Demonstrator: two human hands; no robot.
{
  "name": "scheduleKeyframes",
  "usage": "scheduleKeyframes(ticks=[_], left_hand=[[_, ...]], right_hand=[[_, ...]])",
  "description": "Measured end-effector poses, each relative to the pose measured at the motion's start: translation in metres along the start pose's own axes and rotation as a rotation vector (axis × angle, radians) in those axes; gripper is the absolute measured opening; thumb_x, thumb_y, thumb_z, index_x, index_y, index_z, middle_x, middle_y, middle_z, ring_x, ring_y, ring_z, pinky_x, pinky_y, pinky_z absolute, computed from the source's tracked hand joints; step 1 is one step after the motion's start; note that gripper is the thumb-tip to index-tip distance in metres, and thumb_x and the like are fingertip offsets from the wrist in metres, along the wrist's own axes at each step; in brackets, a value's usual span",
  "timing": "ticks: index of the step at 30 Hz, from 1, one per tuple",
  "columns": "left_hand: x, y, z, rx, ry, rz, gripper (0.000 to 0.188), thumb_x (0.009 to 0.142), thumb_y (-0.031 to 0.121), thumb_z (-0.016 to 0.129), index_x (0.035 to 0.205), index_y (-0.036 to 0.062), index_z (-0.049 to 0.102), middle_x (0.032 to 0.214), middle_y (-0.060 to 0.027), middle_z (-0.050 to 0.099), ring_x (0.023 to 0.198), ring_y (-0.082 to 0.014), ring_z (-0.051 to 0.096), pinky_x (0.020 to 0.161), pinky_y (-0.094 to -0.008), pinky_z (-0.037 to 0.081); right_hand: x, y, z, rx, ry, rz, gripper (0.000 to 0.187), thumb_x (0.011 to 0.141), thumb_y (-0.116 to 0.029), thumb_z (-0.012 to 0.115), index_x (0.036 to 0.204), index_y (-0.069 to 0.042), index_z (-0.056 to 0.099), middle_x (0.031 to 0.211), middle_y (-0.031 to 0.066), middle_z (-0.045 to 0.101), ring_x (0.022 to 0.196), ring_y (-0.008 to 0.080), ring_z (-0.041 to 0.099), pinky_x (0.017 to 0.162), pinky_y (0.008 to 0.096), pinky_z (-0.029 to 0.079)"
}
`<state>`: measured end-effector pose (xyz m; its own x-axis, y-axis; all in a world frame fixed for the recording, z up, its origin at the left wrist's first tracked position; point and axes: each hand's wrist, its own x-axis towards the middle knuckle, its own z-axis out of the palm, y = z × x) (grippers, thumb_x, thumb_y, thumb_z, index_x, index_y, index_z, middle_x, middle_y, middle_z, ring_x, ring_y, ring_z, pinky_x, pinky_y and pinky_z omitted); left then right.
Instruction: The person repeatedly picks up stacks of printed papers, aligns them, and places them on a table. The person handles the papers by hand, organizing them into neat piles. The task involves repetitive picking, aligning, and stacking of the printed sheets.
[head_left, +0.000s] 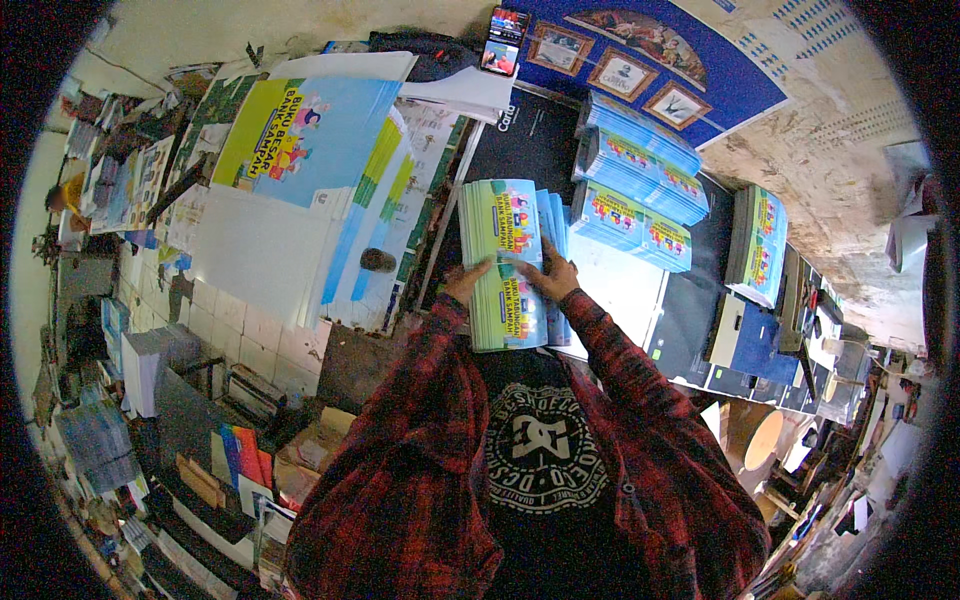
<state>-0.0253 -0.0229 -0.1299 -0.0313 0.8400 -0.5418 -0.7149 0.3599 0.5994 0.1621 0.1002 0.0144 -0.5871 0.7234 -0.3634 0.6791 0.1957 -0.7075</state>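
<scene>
A fanned stack of yellow-green and light-blue printed booklets [500, 318] lies in front of my chest, at the near edge of the work surface. My left hand [466, 281] grips its left edge around the middle, the thumb reaching over the top cover. From the other side my right hand [552, 277] closes on the right edge, with fingers on the upper cover; some fingertips are hidden. Just beyond my right hand, more blue booklets [556, 215] lean against the stack's right side.
Several piles of similar booklets [640, 155] stand at the back right, with another pile [765, 245] farther right. Large printed sheets [340, 130] cover the left table, a dark oval object [377, 260] on them. A phone [504, 42] leans at the back.
</scene>
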Motion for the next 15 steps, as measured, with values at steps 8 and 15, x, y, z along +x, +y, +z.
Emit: scheduleKeyframes(ticks=[8, 15], left_hand=[[-0.013, 0.005, 0.022, -0.133, 0.062, 0.029, 0.050, 0.084, 0.037, 0.067, 0.118, 0.0030, 0.056, 0.105, -0.0093, 0.063, 0.088, -0.0194, 0.063, 0.073, -0.0341, 0.054], [-0.036, 0.032, -0.003, -0.124, 0.004, 0.082, 0.053, 0.084, 0.033, 0.067, 0.126, 0.0051, 0.051, 0.121, -0.0082, 0.056, 0.103, -0.0186, 0.058, 0.084, -0.0327, 0.050]], right_hand=[[0.001, 0.013, 0.004, 0.336, 0.126, -0.185, 0.079, 0.083, -0.035, 0.067, 0.139, 0.004, 0.028, 0.124, 0.0218, 0.054, 0.109, 0.0237, 0.057, 0.089, 0.0336, 0.047], [-0.002, 0.019, -0.006, 0.500, 0.196, -0.113, 0.077, 0.084, -0.026, 0.066, 0.144, -0.005, 0.022, 0.112, 0.0206, 0.061, 0.093, 0.0240, 0.064, 0.078, 0.0342, 0.052]])
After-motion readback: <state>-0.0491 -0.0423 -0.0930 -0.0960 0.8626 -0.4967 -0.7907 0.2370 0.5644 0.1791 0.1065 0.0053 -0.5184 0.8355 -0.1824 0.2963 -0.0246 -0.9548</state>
